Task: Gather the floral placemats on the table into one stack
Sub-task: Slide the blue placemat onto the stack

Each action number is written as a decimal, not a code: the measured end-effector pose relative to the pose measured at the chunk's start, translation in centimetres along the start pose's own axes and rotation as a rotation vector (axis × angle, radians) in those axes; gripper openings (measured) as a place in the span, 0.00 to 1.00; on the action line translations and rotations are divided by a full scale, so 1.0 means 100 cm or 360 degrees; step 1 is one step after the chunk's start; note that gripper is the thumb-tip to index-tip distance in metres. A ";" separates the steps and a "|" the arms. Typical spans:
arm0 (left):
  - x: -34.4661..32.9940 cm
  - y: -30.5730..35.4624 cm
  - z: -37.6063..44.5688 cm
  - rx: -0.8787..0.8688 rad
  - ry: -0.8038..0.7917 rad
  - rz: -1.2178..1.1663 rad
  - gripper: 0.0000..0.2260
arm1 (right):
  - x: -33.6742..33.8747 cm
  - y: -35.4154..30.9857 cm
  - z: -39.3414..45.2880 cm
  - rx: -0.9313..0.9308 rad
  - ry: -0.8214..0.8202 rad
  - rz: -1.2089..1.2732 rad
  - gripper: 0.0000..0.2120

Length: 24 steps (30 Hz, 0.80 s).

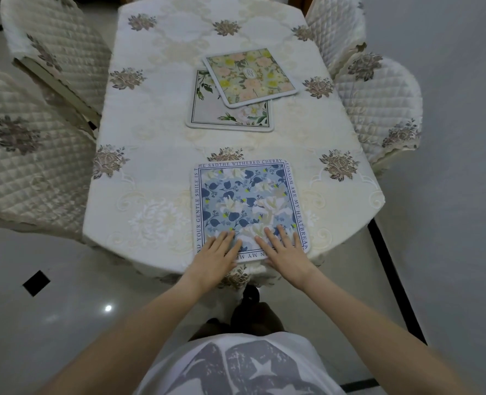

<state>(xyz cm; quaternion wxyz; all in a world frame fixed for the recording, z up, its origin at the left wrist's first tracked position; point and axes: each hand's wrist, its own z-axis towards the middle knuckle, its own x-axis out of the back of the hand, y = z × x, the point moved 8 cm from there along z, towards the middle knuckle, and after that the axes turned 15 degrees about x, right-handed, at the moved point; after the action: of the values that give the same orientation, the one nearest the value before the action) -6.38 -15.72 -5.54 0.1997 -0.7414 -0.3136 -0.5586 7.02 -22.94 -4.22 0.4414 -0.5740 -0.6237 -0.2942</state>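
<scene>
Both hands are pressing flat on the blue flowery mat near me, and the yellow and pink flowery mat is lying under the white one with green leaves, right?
Not quite. In the head view, the yellow and pink floral placemat lies on top of the white placemat with green leaves. The left hand and right hand do press flat on the blue floral placemat.

Home dining room — clothed table (156, 115), quilted chairs (31, 166).

Table (156, 155): long, draped in a cream embroidered cloth with brown flower motifs
Chairs left of table (33, 155): two, in quilted cream covers
Chairs right of table (378, 109): two, matching covers
Floor around table (16, 323): glossy pale tile, black diamond inset, dark border strip at right
Light: one small bright reflection on the tile at left
</scene>
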 end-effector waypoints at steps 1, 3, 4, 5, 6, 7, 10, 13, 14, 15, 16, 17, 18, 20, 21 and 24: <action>0.000 0.000 0.000 -0.0001 0.0005 0.0018 0.25 | -0.002 0.001 0.001 -0.0002 -0.0001 -0.0001 0.29; 0.001 0.001 0.000 -0.0008 0.0009 0.0041 0.26 | -0.004 0.001 0.003 -0.0004 -0.0015 -0.0016 0.29; 0.002 0.002 0.000 -0.0011 0.0009 0.0048 0.26 | -0.005 0.002 0.003 -0.0004 -0.0016 -0.0016 0.29; 0.002 0.002 0.001 -0.0013 0.0015 0.0057 0.27 | -0.006 0.003 0.004 -0.0006 -0.0007 -0.0014 0.29; 0.002 0.002 0.001 -0.0019 0.0025 0.0065 0.27 | -0.006 0.003 0.004 -0.0011 0.0002 -0.0015 0.29; 0.002 0.002 0.001 -0.0028 0.0034 0.0073 0.27 | -0.006 0.003 0.004 -0.0019 0.0009 -0.0015 0.29; 0.003 0.003 -0.001 -0.0040 0.0045 0.0088 0.26 | -0.006 0.003 0.004 -0.0041 0.0024 0.0010 0.29; 0.003 0.008 -0.002 0.0011 0.0006 0.0092 0.27 | -0.003 0.004 0.005 -0.0043 0.0037 0.0017 0.30; 0.004 0.009 -0.002 0.0029 0.0009 0.0091 0.27 | -0.002 0.004 0.004 -0.0032 0.0045 0.0025 0.30; 0.007 0.009 -0.001 0.0042 0.0021 0.0077 0.27 | 0.000 0.004 0.004 -0.0013 0.0059 0.0036 0.29; 0.011 0.009 -0.001 0.0049 0.0036 0.0040 0.27 | 0.003 0.004 0.003 0.0013 0.0075 0.0045 0.29; 0.017 0.008 0.001 0.0045 0.0052 -0.0016 0.26 | 0.006 0.005 0.003 0.0042 0.0097 0.0047 0.28; 0.023 0.008 0.003 0.0031 0.0079 -0.0065 0.24 | 0.009 0.006 0.003 0.0067 0.0129 0.0040 0.27; 0.036 0.006 0.011 0.0010 0.0163 -0.0117 0.17 | 0.021 0.010 0.006 0.0110 0.0220 -0.0005 0.23; 0.042 0.005 0.016 0.0019 0.0175 -0.0146 0.16 | 0.027 0.013 0.008 0.0131 0.0258 -0.0036 0.22; 0.051 0.001 0.032 0.0086 0.0129 -0.0223 0.15 | 0.040 0.024 0.019 0.0164 0.0323 -0.0047 0.21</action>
<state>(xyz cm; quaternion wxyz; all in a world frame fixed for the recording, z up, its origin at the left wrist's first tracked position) -3.20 -12.48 -1.63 0.1926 -0.6888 -0.3711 -0.5922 9.17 -19.09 -1.86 0.5268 -0.5085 -0.5986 -0.3248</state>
